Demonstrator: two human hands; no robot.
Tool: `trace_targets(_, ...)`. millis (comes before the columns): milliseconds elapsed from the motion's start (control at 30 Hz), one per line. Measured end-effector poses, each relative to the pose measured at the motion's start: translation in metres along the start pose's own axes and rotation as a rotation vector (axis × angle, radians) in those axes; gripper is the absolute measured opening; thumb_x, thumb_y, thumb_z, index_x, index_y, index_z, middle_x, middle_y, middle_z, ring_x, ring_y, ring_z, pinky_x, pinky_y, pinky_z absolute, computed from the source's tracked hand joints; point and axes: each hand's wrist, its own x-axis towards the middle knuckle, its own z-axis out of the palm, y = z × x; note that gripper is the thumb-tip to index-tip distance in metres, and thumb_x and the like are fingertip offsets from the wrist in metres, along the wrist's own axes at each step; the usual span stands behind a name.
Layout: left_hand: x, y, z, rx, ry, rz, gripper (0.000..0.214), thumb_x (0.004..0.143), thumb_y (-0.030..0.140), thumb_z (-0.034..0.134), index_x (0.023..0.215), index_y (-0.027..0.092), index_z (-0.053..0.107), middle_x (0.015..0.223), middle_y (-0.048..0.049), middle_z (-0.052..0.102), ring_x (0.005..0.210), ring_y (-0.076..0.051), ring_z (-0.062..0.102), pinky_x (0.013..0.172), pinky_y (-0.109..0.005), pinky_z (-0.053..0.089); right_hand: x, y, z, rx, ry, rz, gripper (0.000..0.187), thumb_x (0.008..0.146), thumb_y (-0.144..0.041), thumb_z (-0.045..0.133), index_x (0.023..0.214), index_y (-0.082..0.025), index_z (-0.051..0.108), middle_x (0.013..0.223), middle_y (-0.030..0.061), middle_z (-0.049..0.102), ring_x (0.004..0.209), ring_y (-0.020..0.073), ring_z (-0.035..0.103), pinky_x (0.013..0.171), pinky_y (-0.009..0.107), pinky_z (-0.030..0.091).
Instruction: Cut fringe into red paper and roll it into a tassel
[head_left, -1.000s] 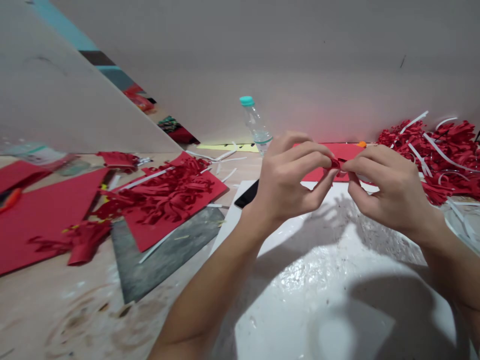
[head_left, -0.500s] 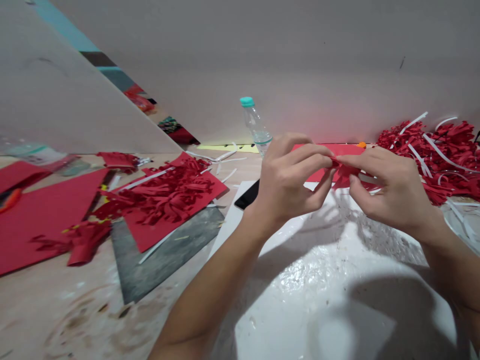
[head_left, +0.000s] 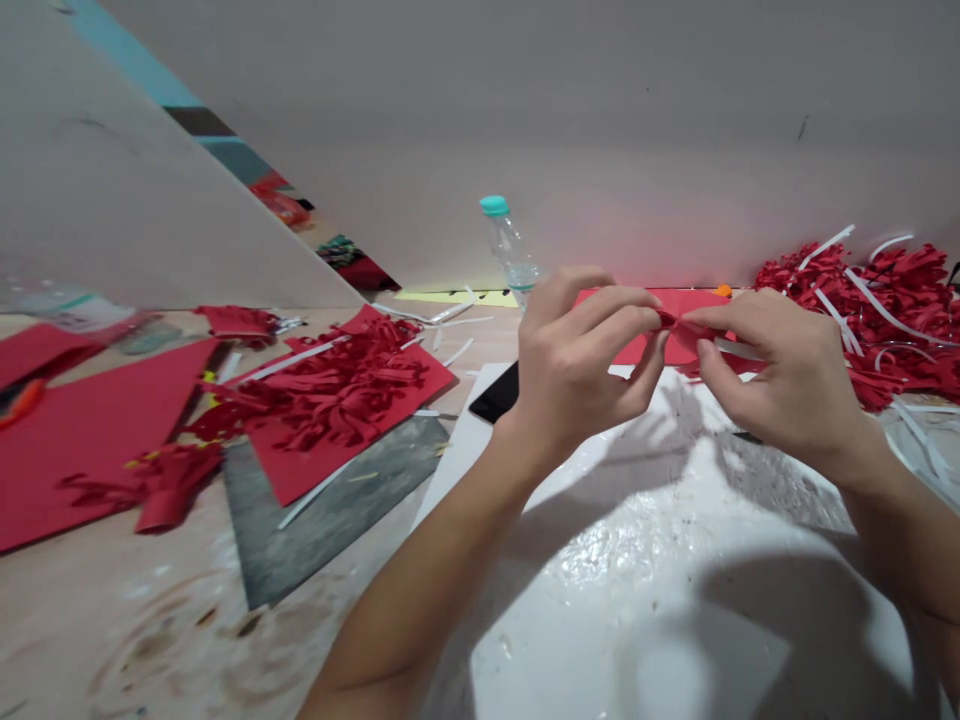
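Note:
Above the far end of a glossy white board (head_left: 570, 620), my left hand (head_left: 585, 350) and my right hand (head_left: 780, 370) face each other. Between their fingertips is a small red foam-like piece (head_left: 676, 324), pinched from both sides. Fingers cover most of it, so its full shape is hidden. Behind it lies a flat red sheet (head_left: 705, 300) by the wall. A black phone-like object (head_left: 496, 394) rests at the board's left edge, partly behind my left hand.
A clear bottle with a teal cap (head_left: 510, 250) stands by the wall. Fringed red pieces with white strips (head_left: 892, 310) are heaped at right. More cut red fringes (head_left: 337, 390) lie on a red sheet over a dark grey plate (head_left: 330, 530). Larger red sheets (head_left: 90, 430) lie at far left.
Both hands stay almost in place. The red piece has turned slightly between my fingertips, and a small dark tip now shows under my right hand.

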Motion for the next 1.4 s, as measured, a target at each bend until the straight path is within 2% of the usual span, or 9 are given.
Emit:
trace_targets(200, -0.001, 0.002, 0.0, -0.003, 0.019, -0.02, 0.001, 0.081, 0.025, 0.063, 0.082, 0.024, 0.063, 0.087, -0.0022, 0.072, 0.092, -0.025, 0.061, 0.084, -0.043, 0.046, -0.001, -0.001, 0.003, 0.019, 0.023, -0.05, 0.022, 0.085, -0.013, 0.054, 0.095, -0.022, 0.072, 0.083, 0.0044, 0.073, 0.078, 0.0201, 0.064, 0.076, 0.036, 0.05)
trace_targets(533, -0.004, 0.003, 0.005, -0.014, 0.011, -0.057, 0.004, 0.081, 0.026, 0.064, 0.085, 0.026, 0.063, 0.095, -0.0037, 0.072, 0.095, -0.026, 0.06, 0.086, -0.045, 0.044, 0.0, 0.0, 0.002, 0.022, 0.027, 0.073, 0.019, 0.086, -0.018, 0.056, 0.093, -0.025, 0.072, 0.089, 0.0039, 0.075, 0.081, 0.022, 0.066, 0.074, 0.038, 0.049)
trace_targets(767, -0.003, 0.002, 0.009, -0.043, -0.013, -0.064, 0.006, 0.079, 0.022, 0.063, 0.076, 0.023, 0.058, 0.091, -0.0029, 0.073, 0.086, -0.023, 0.062, 0.084, -0.043, 0.045, 0.0, 0.012, 0.007, -0.064, -0.004, 0.055, 0.011, 0.082, -0.018, 0.059, 0.083, -0.022, 0.069, 0.081, 0.0051, 0.073, 0.076, 0.0233, 0.063, 0.071, 0.038, 0.047)
trace_targets(900, 0.001, 0.003, 0.004, -0.16, -0.052, -0.071, 0.008, 0.077, 0.017, 0.06, 0.075, 0.022, 0.055, 0.086, -0.0023, 0.072, 0.079, -0.02, 0.063, 0.081, -0.039, 0.047, 0.002, 0.016, 0.005, 0.067, -0.028, 0.131, 0.009, 0.08, -0.018, 0.062, 0.085, -0.02, 0.069, 0.083, 0.0038, 0.074, 0.074, 0.0211, 0.067, 0.071, 0.035, 0.051)
trace_targets(1067, 0.006, 0.002, -0.005, -0.215, -0.098, -0.188, 0.007, 0.077, 0.017, 0.057, 0.074, 0.023, 0.054, 0.081, -0.0025, 0.07, 0.081, -0.021, 0.062, 0.077, -0.037, 0.048, 0.006, 0.021, 0.003, 0.202, -0.013, 0.216, 0.005, 0.079, -0.026, 0.069, 0.081, -0.021, 0.07, 0.081, 0.0022, 0.075, 0.076, 0.0211, 0.069, 0.073, 0.035, 0.054)
trace_targets(1233, 0.009, -0.003, -0.013, -0.283, -0.128, -0.291, 0.007, 0.077, 0.019, 0.054, 0.07, 0.021, 0.052, 0.072, -0.0013, 0.066, 0.068, -0.018, 0.059, 0.068, -0.034, 0.046, 0.006, 0.027, 0.007, 0.347, 0.042, 0.246, 0.005, 0.079, -0.026, 0.069, 0.079, -0.021, 0.072, 0.08, 0.0024, 0.075, 0.076, 0.0207, 0.07, 0.075, 0.037, 0.056)
trace_targets(1400, 0.01, -0.015, -0.017, -0.462, -0.154, -0.375, 0.009, 0.077, 0.022, 0.052, 0.068, 0.02, 0.05, 0.068, -0.0015, 0.062, 0.065, -0.016, 0.057, 0.063, -0.032, 0.047, 0.009, 0.052, 0.001, 0.459, 0.015, 0.283, 0.007, 0.078, -0.029, 0.073, 0.081, -0.022, 0.07, 0.09, 0.0047, 0.076, 0.088, 0.0232, 0.071, 0.08, 0.041, 0.057)
